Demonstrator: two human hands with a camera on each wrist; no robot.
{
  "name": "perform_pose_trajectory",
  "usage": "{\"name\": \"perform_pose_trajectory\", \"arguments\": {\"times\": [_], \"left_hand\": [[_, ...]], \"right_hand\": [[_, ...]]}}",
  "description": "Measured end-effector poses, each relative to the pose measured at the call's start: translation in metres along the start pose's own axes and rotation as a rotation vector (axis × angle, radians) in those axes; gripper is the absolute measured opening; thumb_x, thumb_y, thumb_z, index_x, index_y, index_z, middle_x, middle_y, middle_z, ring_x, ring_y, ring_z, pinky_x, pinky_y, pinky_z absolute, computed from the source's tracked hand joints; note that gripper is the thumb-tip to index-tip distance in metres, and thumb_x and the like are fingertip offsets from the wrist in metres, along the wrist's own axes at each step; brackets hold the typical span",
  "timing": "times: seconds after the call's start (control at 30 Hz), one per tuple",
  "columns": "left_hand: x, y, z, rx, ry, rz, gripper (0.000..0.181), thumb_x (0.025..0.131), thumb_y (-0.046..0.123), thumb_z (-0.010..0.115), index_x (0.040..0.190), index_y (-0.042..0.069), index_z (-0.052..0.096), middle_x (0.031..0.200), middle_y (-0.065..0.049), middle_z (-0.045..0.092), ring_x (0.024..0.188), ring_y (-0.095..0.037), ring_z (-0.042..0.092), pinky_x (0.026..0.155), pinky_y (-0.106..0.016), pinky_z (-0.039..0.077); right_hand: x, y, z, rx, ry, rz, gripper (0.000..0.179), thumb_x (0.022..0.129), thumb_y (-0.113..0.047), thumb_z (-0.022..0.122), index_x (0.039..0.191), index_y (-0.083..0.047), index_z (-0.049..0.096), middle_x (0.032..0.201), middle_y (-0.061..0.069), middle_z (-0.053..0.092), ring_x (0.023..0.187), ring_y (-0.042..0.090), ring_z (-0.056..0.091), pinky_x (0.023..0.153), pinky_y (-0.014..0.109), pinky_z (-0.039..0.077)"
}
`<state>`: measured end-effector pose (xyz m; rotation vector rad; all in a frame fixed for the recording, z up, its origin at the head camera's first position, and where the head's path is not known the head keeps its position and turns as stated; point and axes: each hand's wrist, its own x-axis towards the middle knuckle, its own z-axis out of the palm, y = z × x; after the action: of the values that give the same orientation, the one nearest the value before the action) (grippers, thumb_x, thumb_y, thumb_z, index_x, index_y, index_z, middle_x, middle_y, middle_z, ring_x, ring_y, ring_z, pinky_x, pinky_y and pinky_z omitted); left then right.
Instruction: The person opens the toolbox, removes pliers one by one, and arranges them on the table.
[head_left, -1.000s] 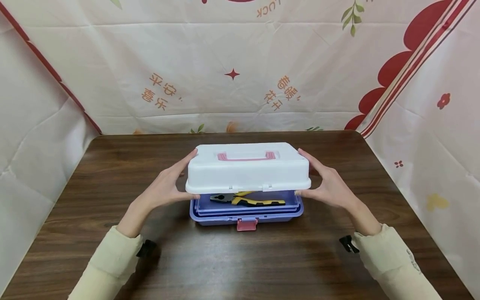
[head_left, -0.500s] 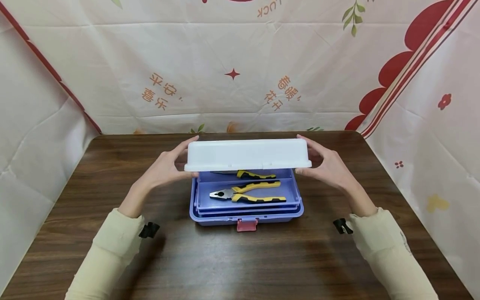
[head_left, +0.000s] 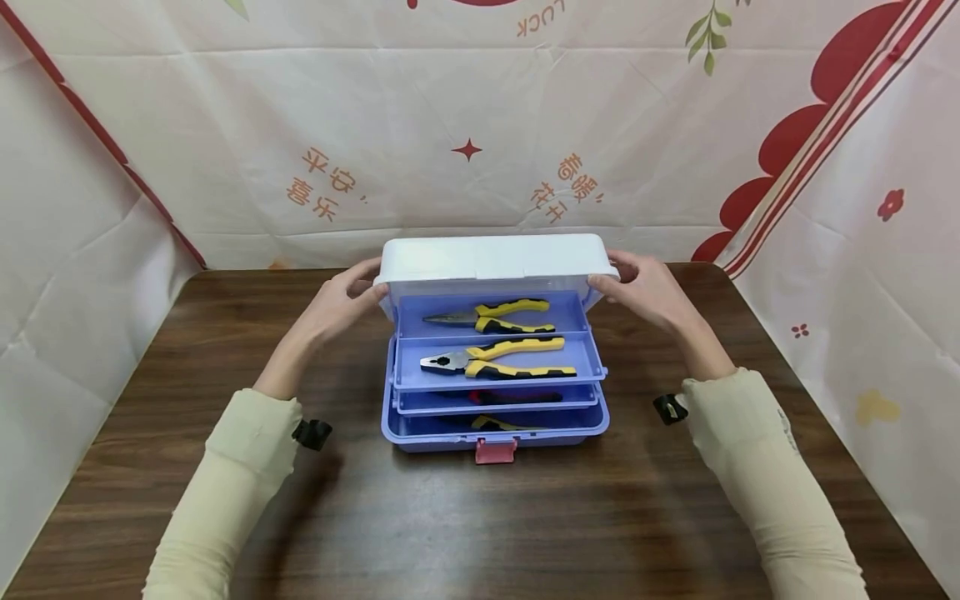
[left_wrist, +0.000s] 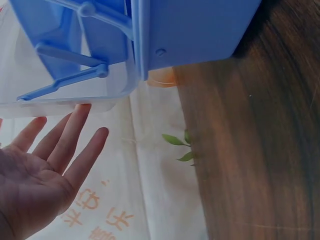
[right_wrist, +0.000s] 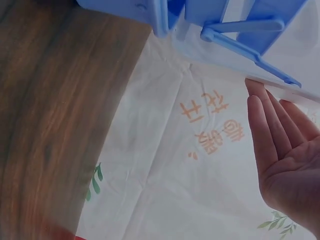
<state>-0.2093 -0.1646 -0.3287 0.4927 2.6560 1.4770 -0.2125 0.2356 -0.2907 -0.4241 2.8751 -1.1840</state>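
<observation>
A toolbox with a periwinkle-blue base [head_left: 431, 446] and a white lid [head_left: 491, 257] stands on the table, its lid partly raised. My left hand [head_left: 339, 302] holds the lid's left end, thumb at the front rim; in the left wrist view the fingers [left_wrist: 70, 137] reach to the lid's edge. At the right end my right hand [head_left: 643, 287] holds it likewise, fingertips [right_wrist: 255, 90] against the edge. On the stepped upper tray [head_left: 408, 379] lie yellow-and-black combination pliers [head_left: 517, 369] and long-nose pliers [head_left: 517, 327]. Lower tools are mostly hidden.
A pink latch [head_left: 495, 451] hangs at the base's front. Blue hinged arms [left_wrist: 65, 85] link the trays to the lid. The dark wooden table [head_left: 465, 525] ends at a printed white cloth backdrop [head_left: 450, 100].
Both hands have swung the lid up and back. The trays have risen and stepped out, so the second pliers and lower levels now show.
</observation>
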Motion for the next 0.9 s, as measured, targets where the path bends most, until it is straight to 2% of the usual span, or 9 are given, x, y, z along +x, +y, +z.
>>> {"name": "perform_pose_trajectory", "arguments": {"times": [0.1, 0.17, 0.27, 0.33, 0.5, 0.6, 0.73, 0.83, 0.9], "left_hand": [[0.004, -0.004, 0.002, -0.114, 0.027, -0.006, 0.052, 0.09, 0.037, 0.047, 0.135, 0.013, 0.037, 0.113, -0.022, 0.054, 0.09, -0.033, 0.058, 0.075, -0.042, 0.047], [0.007, -0.007, 0.003, -0.175, 0.053, -0.008, 0.052, 0.09, 0.037, 0.046, 0.133, 0.009, 0.04, 0.112, -0.023, 0.054, 0.089, -0.034, 0.058, 0.074, -0.042, 0.047], [0.013, -0.012, 0.007, -0.244, 0.107, -0.004, 0.05, 0.091, 0.036, 0.047, 0.128, 0.003, 0.045, 0.111, -0.023, 0.055, 0.088, -0.035, 0.058, 0.074, -0.043, 0.047], [0.017, -0.016, 0.01, -0.259, 0.145, -0.003, 0.048, 0.09, 0.034, 0.048, 0.125, 0.001, 0.048, 0.108, -0.023, 0.056, 0.086, -0.034, 0.059, 0.073, -0.043, 0.047], [0.025, -0.021, 0.016, -0.22, 0.224, -0.011, 0.045, 0.091, 0.032, 0.049, 0.122, 0.0, 0.051, 0.104, -0.022, 0.058, 0.08, -0.026, 0.061, 0.067, -0.033, 0.05], [0.028, -0.023, 0.019, -0.198, 0.243, -0.02, 0.044, 0.091, 0.032, 0.049, 0.123, 0.001, 0.051, 0.103, -0.022, 0.059, 0.079, -0.023, 0.061, 0.064, -0.028, 0.05], [0.031, -0.025, 0.024, -0.181, 0.25, -0.026, 0.041, 0.091, 0.028, 0.049, 0.124, 0.003, 0.05, 0.1, -0.022, 0.059, 0.08, -0.025, 0.059, 0.066, -0.033, 0.051], [0.033, -0.03, 0.028, -0.157, 0.261, -0.035, 0.038, 0.091, 0.023, 0.05, 0.125, 0.006, 0.05, 0.096, -0.021, 0.06, 0.078, -0.028, 0.058, 0.066, -0.037, 0.05], [0.033, -0.034, 0.031, -0.129, 0.27, -0.044, 0.038, 0.091, 0.02, 0.051, 0.127, 0.008, 0.049, 0.096, -0.019, 0.061, 0.074, -0.029, 0.057, 0.064, -0.035, 0.05]], "right_hand": [[0.009, -0.002, -0.001, 0.031, -0.021, 0.032, 0.059, 0.085, -0.037, 0.055, 0.13, -0.001, 0.042, 0.117, 0.021, 0.05, 0.094, 0.033, 0.055, 0.068, 0.038, 0.05], [0.018, 0.002, -0.001, 0.025, -0.02, 0.067, 0.064, 0.085, -0.045, 0.052, 0.131, -0.003, 0.041, 0.12, 0.021, 0.048, 0.093, 0.034, 0.056, 0.069, 0.04, 0.049], [0.03, 0.01, 0.003, 0.023, 0.021, 0.111, 0.07, 0.081, -0.057, 0.048, 0.127, -0.004, 0.046, 0.117, 0.019, 0.051, 0.087, 0.032, 0.058, 0.069, 0.038, 0.049], [0.036, 0.012, 0.005, 0.04, 0.052, 0.133, 0.074, 0.079, -0.063, 0.044, 0.123, -0.004, 0.05, 0.114, 0.018, 0.053, 0.083, 0.031, 0.059, 0.067, 0.034, 0.05], [0.046, 0.019, 0.012, 0.156, 0.082, 0.161, 0.076, 0.083, -0.063, 0.036, 0.115, 0.005, 0.054, 0.103, 0.023, 0.056, 0.083, 0.03, 0.059, 0.062, 0.026, 0.05], [0.05, 0.027, 0.019, 0.221, 0.088, 0.186, 0.077, 0.085, -0.061, 0.033, 0.114, 0.008, 0.052, 0.101, 0.026, 0.056, 0.081, 0.027, 0.059, 0.063, 0.029, 0.05], [0.052, 0.041, 0.03, 0.267, 0.093, 0.216, 0.076, 0.085, -0.059, 0.034, 0.118, 0.007, 0.05, 0.105, 0.024, 0.054, 0.082, 0.02, 0.057, 0.071, 0.034, 0.049], [0.051, 0.05, 0.038, 0.325, 0.086, 0.196, 0.069, 0.088, -0.052, 0.038, 0.122, 0.007, 0.047, 0.109, 0.022, 0.053, 0.083, 0.014, 0.056, 0.073, 0.031, 0.048], [0.05, 0.055, 0.045, 0.371, 0.082, 0.169, 0.06, 0.092, -0.043, 0.04, 0.124, 0.007, 0.045, 0.109, 0.024, 0.052, 0.079, 0.009, 0.056, 0.07, 0.027, 0.048]]}}
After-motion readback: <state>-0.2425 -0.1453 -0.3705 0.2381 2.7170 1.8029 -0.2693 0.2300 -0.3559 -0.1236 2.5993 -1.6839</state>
